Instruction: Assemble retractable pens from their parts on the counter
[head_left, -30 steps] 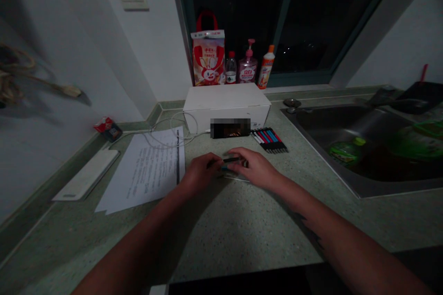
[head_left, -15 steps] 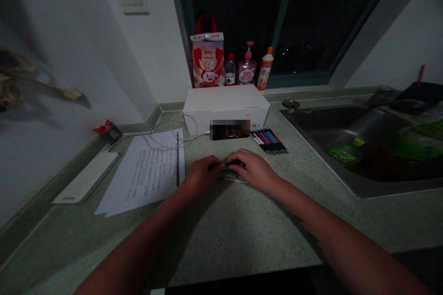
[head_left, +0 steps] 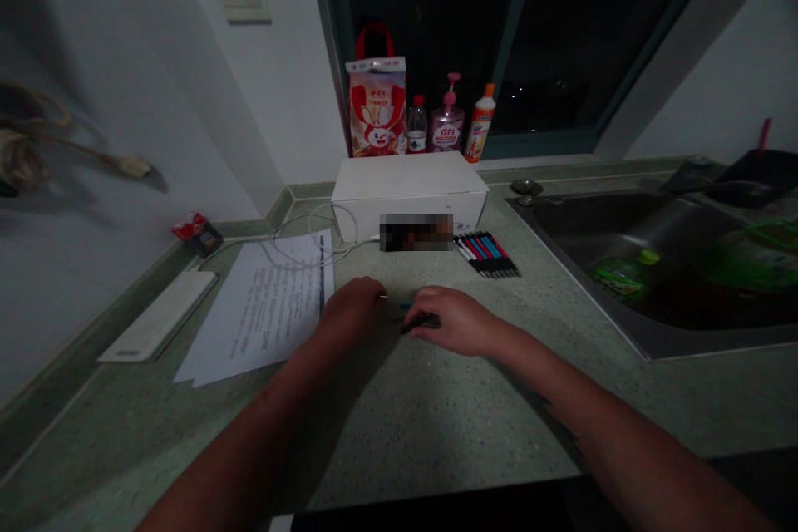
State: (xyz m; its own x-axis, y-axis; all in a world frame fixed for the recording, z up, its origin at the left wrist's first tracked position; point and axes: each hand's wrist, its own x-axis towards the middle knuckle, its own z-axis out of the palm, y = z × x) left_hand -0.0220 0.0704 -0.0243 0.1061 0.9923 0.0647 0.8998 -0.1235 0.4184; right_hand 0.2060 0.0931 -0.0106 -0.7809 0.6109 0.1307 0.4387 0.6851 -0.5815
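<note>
Both my hands rest on the green speckled counter (head_left: 436, 424) in dim light. My left hand (head_left: 351, 314) is curled, its fingertips pinched on a thin pen-like piece whose small tip shows at its right side. My right hand (head_left: 452, 319) is closed over a dark pen part (head_left: 419, 322) lying on the counter. A short gap separates the two hands, with a bit of blue showing between them. A row of several coloured pens (head_left: 486, 253) lies just beyond my right hand, in front of a white box (head_left: 408, 187).
A printed sheet (head_left: 268, 303) and a white flat slab (head_left: 159, 317) lie to the left, with a white cable (head_left: 312, 237) running to the box. A steel sink (head_left: 654, 266) holding green items is at right. A red bag and bottles (head_left: 445, 120) stand on the sill.
My hands have drawn apart and moved slightly nearer; the dark pen held between them before is now split, one piece in each hand.
</note>
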